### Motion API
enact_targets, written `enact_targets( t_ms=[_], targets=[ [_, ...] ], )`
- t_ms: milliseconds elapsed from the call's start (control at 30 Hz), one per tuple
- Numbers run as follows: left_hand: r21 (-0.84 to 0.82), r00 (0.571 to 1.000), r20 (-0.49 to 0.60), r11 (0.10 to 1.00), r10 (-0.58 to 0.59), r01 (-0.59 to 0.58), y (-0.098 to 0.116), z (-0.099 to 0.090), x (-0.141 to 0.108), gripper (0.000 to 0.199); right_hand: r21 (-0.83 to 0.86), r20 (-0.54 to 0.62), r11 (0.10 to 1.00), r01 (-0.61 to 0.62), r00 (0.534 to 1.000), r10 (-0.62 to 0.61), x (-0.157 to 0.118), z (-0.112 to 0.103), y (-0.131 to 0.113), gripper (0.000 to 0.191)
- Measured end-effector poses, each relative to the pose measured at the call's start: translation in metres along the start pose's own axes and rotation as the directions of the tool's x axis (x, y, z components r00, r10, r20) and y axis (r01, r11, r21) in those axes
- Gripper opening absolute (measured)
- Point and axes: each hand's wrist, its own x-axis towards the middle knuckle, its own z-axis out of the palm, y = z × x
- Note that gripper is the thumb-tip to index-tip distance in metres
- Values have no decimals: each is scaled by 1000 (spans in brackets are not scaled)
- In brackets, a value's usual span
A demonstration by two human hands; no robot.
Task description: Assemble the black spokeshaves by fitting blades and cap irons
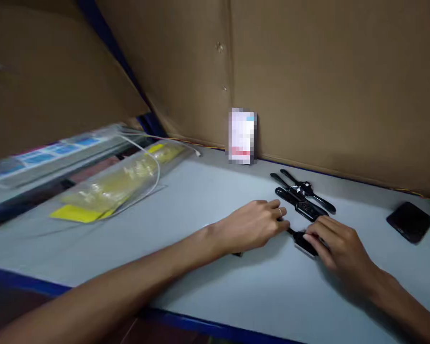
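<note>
1 black tool, left fingers curled on its thin end, right fingers pinching its broad end

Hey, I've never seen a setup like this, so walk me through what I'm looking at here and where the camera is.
There is no machine here, just a person's two bare hands. The single picture comes from a camera worn on their head, looking forward and down. The left hand grips the thin part of a black tool, and the right hand holds its wider end. Just beyond lie more black tools on a pale table. Off to the right is a flat, dark square object. On the left are a clear plastic bag with something yellow in it and a white cable. A blurred-out upright card or screen stands by the cardboard wall.
</note>
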Motion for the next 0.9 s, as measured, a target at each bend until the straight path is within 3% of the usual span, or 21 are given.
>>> enact_targets(
  t_ms=[167,333,400,700,900],
  targets=[
    [-1,999,-36,1000,10,-10,2,4,-2,18,212,92,937,-278,960,264,2,-1,-2,18],
    [-2,997,-72,1000,19,-20,2,3,-3,22,484,314,695,-532,847,430,11,-5,6,15],
    [2,997,-76,1000,18,-18,2,3,-3,21,508,327,663,-550,835,442,12,-6,7,17],
    [7,997,-78,1000,14,-13,3,5,-2,17,442,317,701,-560,828,462,11,-3,7,20],
    [-12,986,-167,1000,22,-24,6,12,0,16,341,236,765,-546,838,493,10,3,1,24]
  ],
)
